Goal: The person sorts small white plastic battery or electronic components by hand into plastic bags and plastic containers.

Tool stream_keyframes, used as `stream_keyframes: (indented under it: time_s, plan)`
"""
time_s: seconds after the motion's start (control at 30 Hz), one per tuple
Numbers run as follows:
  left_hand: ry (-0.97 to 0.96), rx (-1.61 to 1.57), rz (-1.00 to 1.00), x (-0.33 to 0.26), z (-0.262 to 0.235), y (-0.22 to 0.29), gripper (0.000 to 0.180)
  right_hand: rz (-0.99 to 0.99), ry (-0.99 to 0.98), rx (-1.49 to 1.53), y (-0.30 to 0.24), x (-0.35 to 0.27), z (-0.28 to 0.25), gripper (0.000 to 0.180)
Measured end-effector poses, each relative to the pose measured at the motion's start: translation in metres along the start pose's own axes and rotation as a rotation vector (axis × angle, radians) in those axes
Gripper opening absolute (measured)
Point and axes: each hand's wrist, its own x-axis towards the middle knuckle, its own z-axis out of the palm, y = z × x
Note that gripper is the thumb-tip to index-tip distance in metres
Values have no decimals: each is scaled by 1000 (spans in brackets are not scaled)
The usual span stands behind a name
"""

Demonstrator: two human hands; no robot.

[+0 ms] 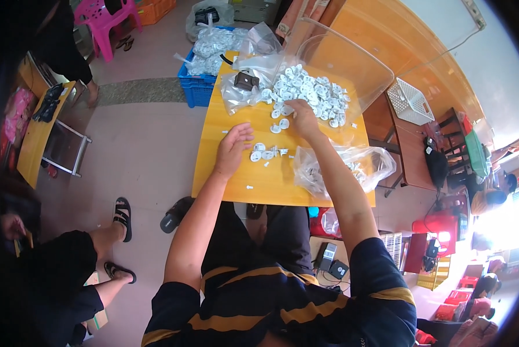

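Observation:
A heap of small round white plastic pieces (306,89) covers the far part of the yellow table (213,179). At the heap's near edge is my right hand (304,120), its fingers curled down and closed; whatever they hold is hidden. Two loose white pieces (280,126) lie just left of it. My left hand (232,151) hovers at the table's left side, fingers stretched and nothing in them. Beside it sits a small group of white pieces (262,152). Under my right forearm rests a clear plastic bag (311,176) with small white parts in it.
A clear plastic bin (381,78) stands tilted behind the heap. A dark brown object (246,81) lies on plastic bags at the far left. Beyond that corner is a blue crate (196,92) of bagged parts. Another person's sandalled feet (123,220) are at left.

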Motion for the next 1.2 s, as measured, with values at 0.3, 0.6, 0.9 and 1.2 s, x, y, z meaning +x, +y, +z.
stream_keyframes:
  time_s: [0.3, 0.6, 0.9, 1.2]
  plan:
    - [-100, 799, 141, 61, 30, 12, 46, 162, 3, -30, -1, -13, -5, 39]
    - [-382, 1299, -11, 120, 83, 26, 60, 125, -8, -67, 5, -12, -4, 37]
    - [-395, 1276, -164, 122, 77, 22, 62, 155, -157, -127, -11, -17, -4, 40]
    - [-354, 1097, -47, 69, 64, 17, 43, 56, -305, -54, -31, -50, -25, 40]
